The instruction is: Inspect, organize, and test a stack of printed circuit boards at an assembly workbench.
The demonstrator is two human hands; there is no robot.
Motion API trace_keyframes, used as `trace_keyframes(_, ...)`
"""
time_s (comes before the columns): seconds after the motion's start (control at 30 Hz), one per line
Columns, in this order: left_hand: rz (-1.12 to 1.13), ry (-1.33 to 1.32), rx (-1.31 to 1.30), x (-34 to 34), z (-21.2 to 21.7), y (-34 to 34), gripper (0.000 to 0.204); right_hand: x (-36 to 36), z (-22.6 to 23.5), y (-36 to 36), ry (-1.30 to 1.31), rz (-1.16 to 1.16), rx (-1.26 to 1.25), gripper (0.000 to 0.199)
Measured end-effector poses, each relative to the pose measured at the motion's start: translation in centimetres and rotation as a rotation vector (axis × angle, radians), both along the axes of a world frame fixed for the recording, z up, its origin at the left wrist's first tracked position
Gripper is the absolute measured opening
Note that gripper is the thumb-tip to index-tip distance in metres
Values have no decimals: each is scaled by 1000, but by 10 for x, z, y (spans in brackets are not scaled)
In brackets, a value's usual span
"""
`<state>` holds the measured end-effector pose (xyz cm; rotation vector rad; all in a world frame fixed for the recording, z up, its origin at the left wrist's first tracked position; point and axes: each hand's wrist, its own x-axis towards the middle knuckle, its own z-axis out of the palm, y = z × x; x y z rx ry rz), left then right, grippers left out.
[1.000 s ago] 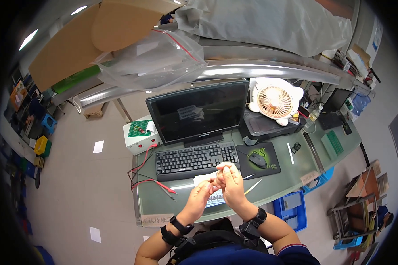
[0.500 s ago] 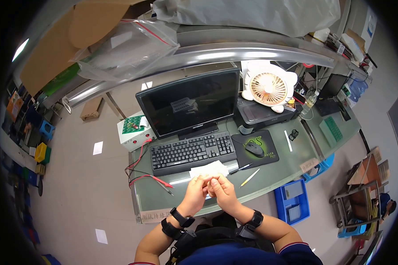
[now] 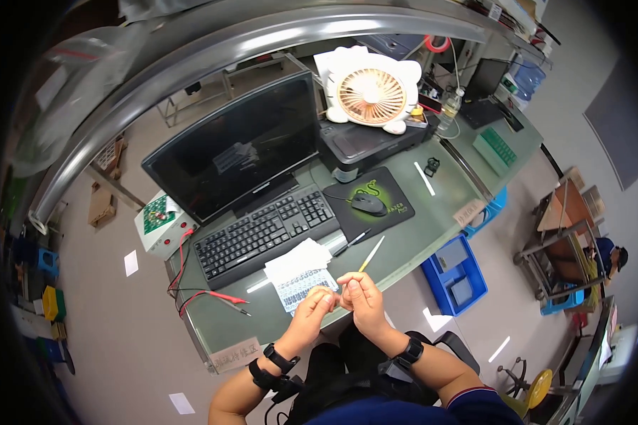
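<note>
Close together at the table's front edge, both my hands are closed with the fingertips pinched. My left hand [image 3: 312, 313] is over the near edge of a printed label sheet [image 3: 299, 286], which lies below a small stack of white paper [image 3: 298, 259]. My right hand [image 3: 364, 303] is just to its right, thumb against curled fingers. Whatever either hand pinches is too small or hidden to name. A yellow-and-white pen-like tool [image 3: 372, 253] lies beyond my right hand, and a black pen [image 3: 351, 242] rests beside the paper.
Behind the paper are a black keyboard [image 3: 266, 234] and a monitor [image 3: 237, 145]. A mouse [image 3: 368, 204] sits on a black mat [image 3: 397, 188]. Red and black test leads [image 3: 216, 295] cross the left side. A white fan [image 3: 372, 92] stands on a printer [image 3: 361, 142]. A blue bin [image 3: 455, 275] is below right.
The view has shifted, so the desk appears further left and higher. My hands have drawn slightly apart, and the printed sheet under the white paper now shows.
</note>
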<state>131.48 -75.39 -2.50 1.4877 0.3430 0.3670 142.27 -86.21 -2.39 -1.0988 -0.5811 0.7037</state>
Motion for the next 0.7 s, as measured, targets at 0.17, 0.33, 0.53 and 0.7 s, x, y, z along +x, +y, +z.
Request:
trace_keyframes(0.17,85,-73,-978,28,-26,-22,26,2,-25,-14,15,-142,63,24)
trace_keyframes(0.33,95,9,-1030,50,-37,-22,24,18,-36,-34,141,-162,43,23)
trace_keyframes(0.53,-117,417,-538,87,-40,-53,27,54,-34,-47,128,-163,-63,23)
trace_keyframes(0.7,-467,495,-148,119,-37,-68,33,105,-39,-63,83,-320,-128,23)
